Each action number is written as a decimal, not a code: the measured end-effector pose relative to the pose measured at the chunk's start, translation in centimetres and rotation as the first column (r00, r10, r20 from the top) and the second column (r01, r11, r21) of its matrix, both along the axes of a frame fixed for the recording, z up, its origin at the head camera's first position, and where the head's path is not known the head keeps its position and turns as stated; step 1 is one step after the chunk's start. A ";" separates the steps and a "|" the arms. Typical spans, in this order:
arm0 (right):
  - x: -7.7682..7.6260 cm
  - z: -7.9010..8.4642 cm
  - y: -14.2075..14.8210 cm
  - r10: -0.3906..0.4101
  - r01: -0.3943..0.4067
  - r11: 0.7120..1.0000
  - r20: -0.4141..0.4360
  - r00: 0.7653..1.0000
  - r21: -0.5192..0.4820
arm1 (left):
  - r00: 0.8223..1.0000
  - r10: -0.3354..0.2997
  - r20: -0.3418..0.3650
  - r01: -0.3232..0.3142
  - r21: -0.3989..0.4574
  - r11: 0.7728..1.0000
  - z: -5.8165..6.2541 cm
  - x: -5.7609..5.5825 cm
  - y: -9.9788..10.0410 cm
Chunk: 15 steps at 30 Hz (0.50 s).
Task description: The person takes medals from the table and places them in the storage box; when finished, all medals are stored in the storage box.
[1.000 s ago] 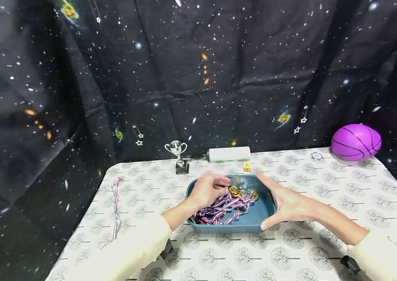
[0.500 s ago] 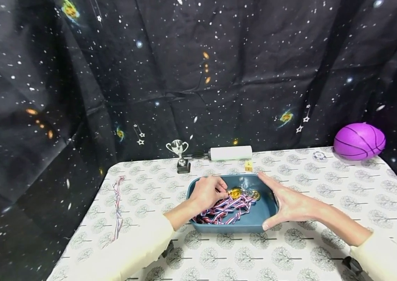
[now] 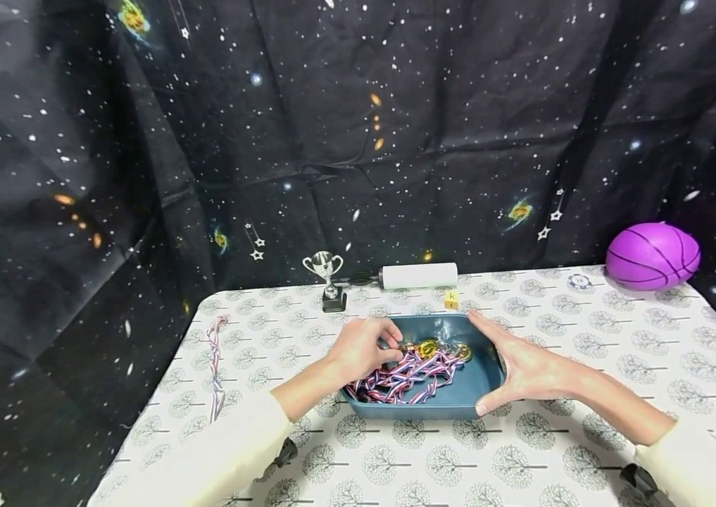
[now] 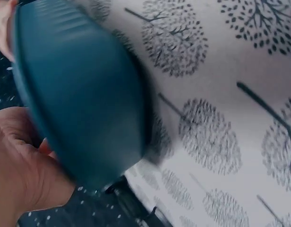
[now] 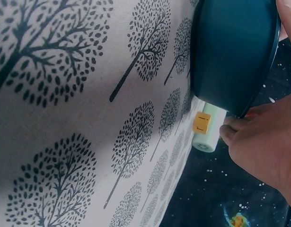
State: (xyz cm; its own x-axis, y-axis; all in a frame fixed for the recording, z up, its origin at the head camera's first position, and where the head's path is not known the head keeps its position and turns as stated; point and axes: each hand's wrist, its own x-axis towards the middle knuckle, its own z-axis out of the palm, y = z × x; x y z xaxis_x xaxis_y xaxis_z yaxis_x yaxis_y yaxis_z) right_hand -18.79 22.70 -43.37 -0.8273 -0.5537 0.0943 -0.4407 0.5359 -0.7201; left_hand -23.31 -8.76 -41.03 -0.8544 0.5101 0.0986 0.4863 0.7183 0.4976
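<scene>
A dark teal plastic tub (image 3: 415,410) sits on the table, with several gold medals (image 3: 429,348) and a tangle of red, white and blue ribbons (image 3: 405,384) inside. My left hand (image 3: 358,350) reaches over the tub's left side, thumb and fingers curled together at a medal beside the others; the exact pinch is partly hidden. With thumb at the near rim and fingers at the far rim, my right hand (image 3: 525,366) holds the tub's right end. The left wrist view shows only the tub's outer wall (image 4: 83,94) beside the left hand (image 4: 31,165).
A striped ribbon (image 3: 215,366) lies along the table's left side. Along the back stand a silver trophy cup (image 3: 326,271), a white cylinder (image 3: 419,276), a yellow letter block (image 3: 451,300), a poker chip (image 3: 579,282) and a purple ball (image 3: 652,257). A starry black cloth (image 3: 358,141) hangs behind.
My left hand has shifted slightly left, away from the middle medals, while staying over the tub. The right hand keeps its hold on the tub's right end.
</scene>
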 end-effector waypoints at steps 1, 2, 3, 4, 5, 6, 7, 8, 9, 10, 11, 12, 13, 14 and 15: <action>0.0 0.0 0.0 0.000 0.000 1.000 0.001 1.000 -0.001 | 1.000 -0.003 0.010 0.003 0.014 1.000 0.3 0.1 -0.4; 0.0 0.0 0.0 0.000 0.000 1.000 0.004 1.000 -0.004 | 1.000 -0.001 0.017 0.000 0.026 1.000 0.7 0.2 -0.8; 0.0 0.1 0.0 -0.002 0.002 1.000 0.011 1.000 -0.007 | 1.000 0.003 0.015 -0.004 0.034 0.999 1.0 0.2 -1.3; 0.1 0.1 -0.1 -0.001 0.002 1.000 0.018 1.000 -0.013 | 1.000 0.012 0.016 -0.013 0.046 0.999 1.4 0.3 -1.8; 0.1 0.1 -0.1 0.000 0.000 1.000 0.027 1.000 -0.021 | 1.000 0.025 0.016 -0.026 0.062 0.998 1.7 0.5 -2.4; 0.1 0.1 -0.1 0.002 -0.001 1.000 0.036 0.999 -0.028 | 0.999 0.039 0.012 -0.040 0.076 0.996 2.0 0.6 -3.0; 0.2 0.2 -0.1 0.004 -0.003 0.999 0.043 0.999 -0.035 | 0.998 0.059 0.013 -0.059 0.088 0.994 2.2 0.6 -3.7; 0.2 0.2 -0.1 0.006 -0.004 0.999 0.049 0.999 -0.039 | 0.997 0.076 0.013 -0.077 0.104 0.992 2.4 0.7 -4.5; 0.2 0.2 -0.1 0.009 -0.006 0.999 0.053 0.999 -0.043 | 0.996 0.091 0.006 -0.091 0.120 0.989 2.5 0.7 -5.3; 0.3 0.2 -0.2 0.012 -0.010 0.999 0.050 0.999 -0.044 | 0.995 0.102 0.008 -0.103 0.136 0.985 2.7 0.8 -6.2; 0.3 0.2 -0.2 0.011 -0.010 0.999 0.046 0.999 -0.041 | 0.994 0.108 0.007 -0.108 0.148 0.983 2.8 0.8 -7.2; 0.3 0.2 -0.2 0.008 -0.006 0.999 0.043 0.999 -0.035 | 0.994 0.112 0.001 -0.111 0.154 0.982 2.8 0.8 -8.2; 0.3 0.2 -0.2 0.006 -0.005 1.000 0.037 0.999 -0.029 | 0.993 0.120 0.000 -0.119 0.154 0.981 2.9 0.8 -9.2; 0.3 0.2 -0.2 0.003 -0.002 1.000 0.034 0.999 -0.023 | 0.992 0.123 -0.011 -0.120 0.152 0.981 2.9 0.8 -10.2; 0.3 0.2 -0.2 -0.001 0.001 1.000 0.029 1.000 -0.017 | 0.992 0.123 -0.023 -0.118 0.149 0.982 2.9 0.8 -11.2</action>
